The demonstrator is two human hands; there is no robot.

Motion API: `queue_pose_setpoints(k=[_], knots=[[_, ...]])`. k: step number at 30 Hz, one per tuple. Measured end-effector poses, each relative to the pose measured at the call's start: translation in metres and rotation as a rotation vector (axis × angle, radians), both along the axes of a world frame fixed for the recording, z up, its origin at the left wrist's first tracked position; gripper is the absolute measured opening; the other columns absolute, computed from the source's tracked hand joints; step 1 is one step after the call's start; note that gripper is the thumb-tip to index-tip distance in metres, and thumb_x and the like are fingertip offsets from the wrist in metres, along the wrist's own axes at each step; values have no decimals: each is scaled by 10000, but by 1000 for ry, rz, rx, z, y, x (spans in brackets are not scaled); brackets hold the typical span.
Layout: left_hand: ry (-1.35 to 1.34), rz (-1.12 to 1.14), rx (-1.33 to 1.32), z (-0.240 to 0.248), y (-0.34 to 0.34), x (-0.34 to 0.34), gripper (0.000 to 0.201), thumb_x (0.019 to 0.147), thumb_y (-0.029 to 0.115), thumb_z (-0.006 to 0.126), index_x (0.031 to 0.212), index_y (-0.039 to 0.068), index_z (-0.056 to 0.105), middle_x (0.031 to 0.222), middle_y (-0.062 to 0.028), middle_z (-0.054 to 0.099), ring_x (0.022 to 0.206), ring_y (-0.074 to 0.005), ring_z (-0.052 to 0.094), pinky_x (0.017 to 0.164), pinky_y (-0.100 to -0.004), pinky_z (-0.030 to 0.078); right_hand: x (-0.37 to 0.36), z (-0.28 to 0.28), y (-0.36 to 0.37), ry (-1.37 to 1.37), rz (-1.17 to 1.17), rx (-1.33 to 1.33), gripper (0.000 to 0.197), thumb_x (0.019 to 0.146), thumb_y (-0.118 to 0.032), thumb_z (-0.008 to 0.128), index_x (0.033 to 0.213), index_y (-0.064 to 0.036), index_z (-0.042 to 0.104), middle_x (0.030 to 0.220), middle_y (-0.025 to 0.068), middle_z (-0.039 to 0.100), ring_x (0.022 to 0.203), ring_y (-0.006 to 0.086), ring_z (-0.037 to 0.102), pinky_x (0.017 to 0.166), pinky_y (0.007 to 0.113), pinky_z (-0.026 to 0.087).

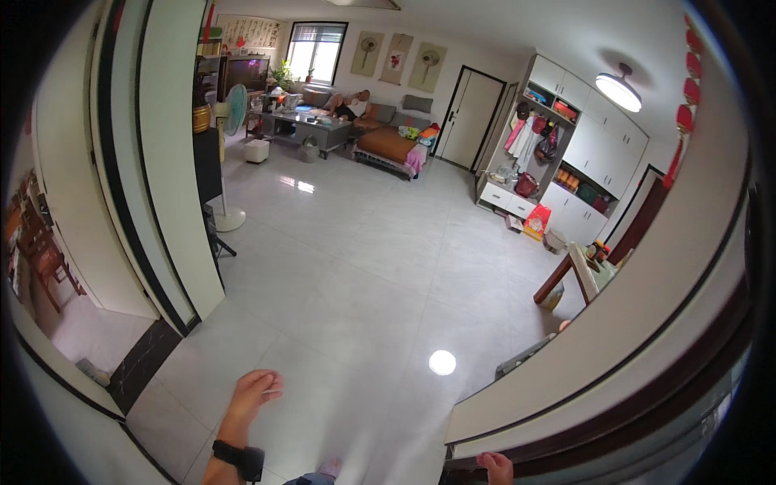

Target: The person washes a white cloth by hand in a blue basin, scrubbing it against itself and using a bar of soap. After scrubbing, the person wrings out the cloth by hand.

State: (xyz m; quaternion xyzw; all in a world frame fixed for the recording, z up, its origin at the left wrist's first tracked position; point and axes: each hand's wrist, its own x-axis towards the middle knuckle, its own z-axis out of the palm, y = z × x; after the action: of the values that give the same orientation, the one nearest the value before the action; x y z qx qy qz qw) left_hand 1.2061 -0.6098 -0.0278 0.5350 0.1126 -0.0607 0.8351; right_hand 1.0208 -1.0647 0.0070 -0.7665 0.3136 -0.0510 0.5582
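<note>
You hold your left hand up in front of you, over the shiny grey tile floor, with its fingers curled and close together. A black smartwatch sits on that wrist. Your right hand is low down, cut off by the bottom of the view, so you cannot tell if its fingers are apart or together. It is nearest the dark brown door frame on your right, but touching or not is hard to tell. Your foot shows between your hands. A standing fan is by the floor's left edge, and a person leans back on the sofa at the far edge.
</note>
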Motion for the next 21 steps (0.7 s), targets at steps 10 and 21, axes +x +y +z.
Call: queue_pose_setpoints(k=[10, 21], knots=[[-10, -68, 21, 12, -48, 178, 158, 851, 100, 478, 940, -11, 546, 919, -113, 583, 841, -207, 570, 726, -341, 501, 168, -53, -68, -11, -79, 8, 337, 800, -233, 556, 965, 59, 583, 893, 121, 614, 841, 186, 555, 753, 295, 424], [-76, 128, 83, 40, -73, 385, 171, 862, 123, 447, 938, 0, 540, 896, -104, 576, 817, -200, 564, 718, -339, 486, 487, -85, -144, -219, -6, 5, 154, 762, -69, 564, 823, 68, 602, 745, 107, 622, 718, 158, 592, 680, 246, 475]])
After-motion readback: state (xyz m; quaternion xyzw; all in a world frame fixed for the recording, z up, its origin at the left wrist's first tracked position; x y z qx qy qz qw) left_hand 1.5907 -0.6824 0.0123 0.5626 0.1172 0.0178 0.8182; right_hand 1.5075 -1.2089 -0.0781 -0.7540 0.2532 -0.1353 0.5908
